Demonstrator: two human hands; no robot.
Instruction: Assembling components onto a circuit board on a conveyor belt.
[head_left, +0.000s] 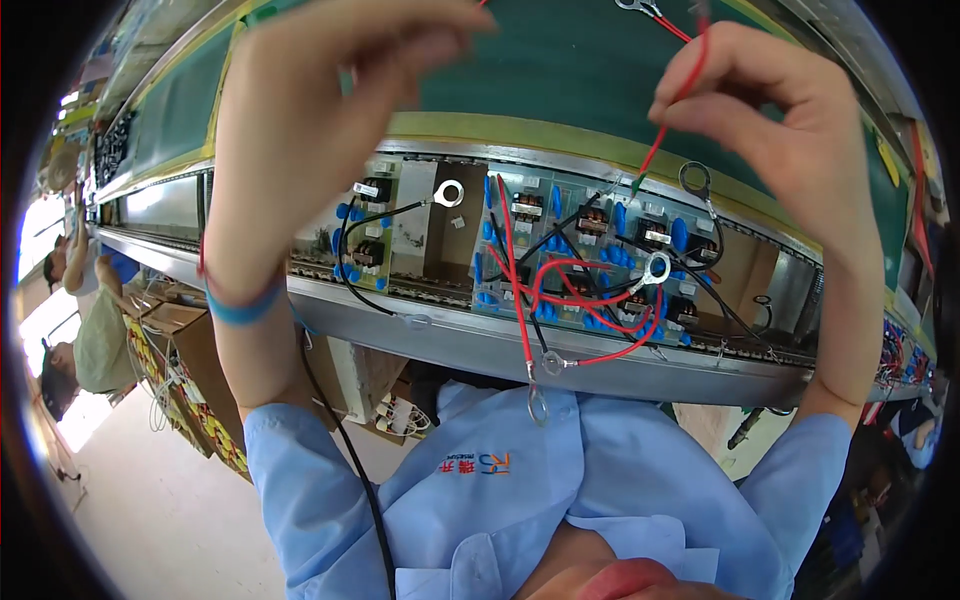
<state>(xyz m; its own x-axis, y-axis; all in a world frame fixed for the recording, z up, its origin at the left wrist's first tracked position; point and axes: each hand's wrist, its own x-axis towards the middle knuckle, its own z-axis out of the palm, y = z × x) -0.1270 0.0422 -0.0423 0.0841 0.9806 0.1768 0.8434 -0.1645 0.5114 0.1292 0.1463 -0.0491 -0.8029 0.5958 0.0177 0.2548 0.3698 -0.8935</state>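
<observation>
My right hand (775,115) is raised at the upper right, thumb and forefinger pinched on a red wire (652,154). Its lower end hangs over the circuit boards (575,228), with a small dark green tip near their far edge. My left hand (320,80), at the upper left, is smeared by motion; a bit of red shows by its fingertips, and whether they hold it is unclear. Several red and black wires with ring terminals lie tangled across the boards, one red wire (515,290) drooping over the near edge. Blue disc parts and dark coils cover the boards.
The boards sit in a metal-edged conveyor track (450,318) running left to right. Another board (370,240) with a black wire lies further left. Beyond is a green work surface (570,80). Cardboard boxes (185,360) and other people (100,330) are at the left.
</observation>
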